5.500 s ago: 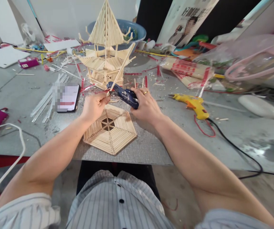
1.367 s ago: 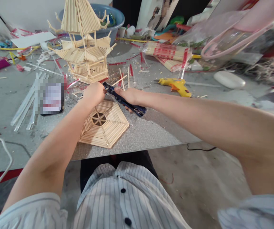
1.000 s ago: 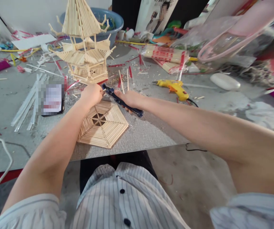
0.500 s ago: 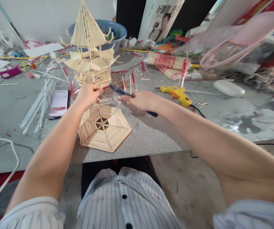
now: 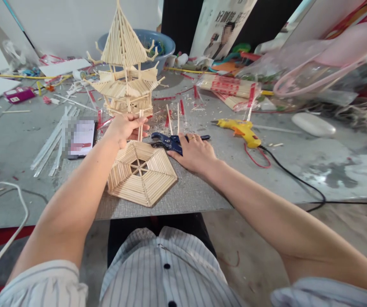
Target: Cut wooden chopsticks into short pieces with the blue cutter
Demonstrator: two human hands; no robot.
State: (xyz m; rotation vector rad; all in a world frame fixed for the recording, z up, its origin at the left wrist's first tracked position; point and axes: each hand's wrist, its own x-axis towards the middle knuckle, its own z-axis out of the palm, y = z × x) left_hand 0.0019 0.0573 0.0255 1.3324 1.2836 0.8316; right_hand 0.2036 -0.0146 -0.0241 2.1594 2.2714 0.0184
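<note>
on a cluttered gray table [image 5: 202,192], a person's two bare hands work above a flat, six-sided panel of wooden sticks [image 5: 161,182], which lies near the front edge. the left hand [image 5: 127,127], just beyond the panel, pinches short sticks [image 5: 141,114] upright between thumb and fingers. the right hand [image 5: 194,151] lies palm down over dark blue pliers [image 5: 167,141] beside the panel, thumb apart from the other fingers; whether they grip the handles, i cannot tell. behind the left hand stands a pointed, tiered stick tower [image 5: 124,83], with a blue tub [image 5: 168,47] at its back. a phone [image 5: 85,134] lies to the left, and a yellow glue gun [image 5: 243,131] to the right.
</note>
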